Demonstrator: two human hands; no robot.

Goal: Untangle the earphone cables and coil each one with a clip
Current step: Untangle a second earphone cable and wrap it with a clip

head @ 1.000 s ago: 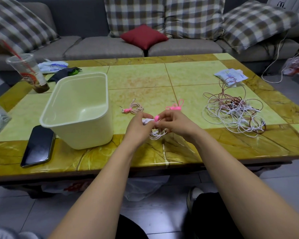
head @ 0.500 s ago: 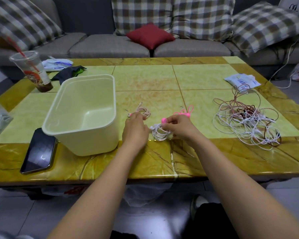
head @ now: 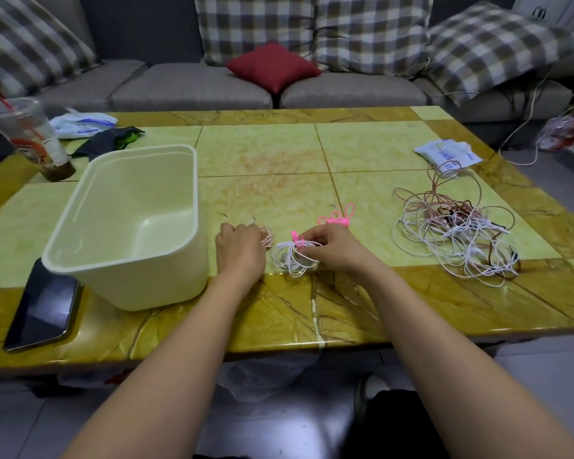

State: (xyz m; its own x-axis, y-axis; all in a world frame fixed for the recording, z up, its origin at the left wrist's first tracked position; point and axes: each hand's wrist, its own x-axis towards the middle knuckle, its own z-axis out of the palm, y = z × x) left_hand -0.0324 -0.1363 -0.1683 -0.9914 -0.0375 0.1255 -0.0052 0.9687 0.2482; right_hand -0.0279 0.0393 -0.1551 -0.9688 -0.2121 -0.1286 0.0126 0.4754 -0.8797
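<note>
- Head view, right side: the right hand [head: 332, 248] has its fingers curled in and pinches the white coiled earphone cable [head: 292, 264] just beside the bright pink clip [head: 297, 242] that binds the loops. The coil rests on the yellow-green marble table [head: 279, 160], touching the fingertips on the hand's left.
- A hold that close to the clip probably keeps the loops from springing apart while the clip is settled.
- Head view, left side: the left hand [head: 241, 250] lies palm down over the pinkish-beige coiled cable [head: 268, 238], which peeks out at the hand's right edge. The back of the hand hides the fingertips, so I cannot tell whether it grips the coil or only touches it.
- The cream plastic tub [head: 130, 283] stands open just beside the left hand, likely there to take finished coils.
- The spare pink clips [head: 337, 217] lie just beyond the right hand, handy for the next cable.
- The tangled heap of white and pinkish cables [head: 454, 240] sits well apart, to the right of the right hand. Judging by its size, most of the untangling is not yet done.
</note>
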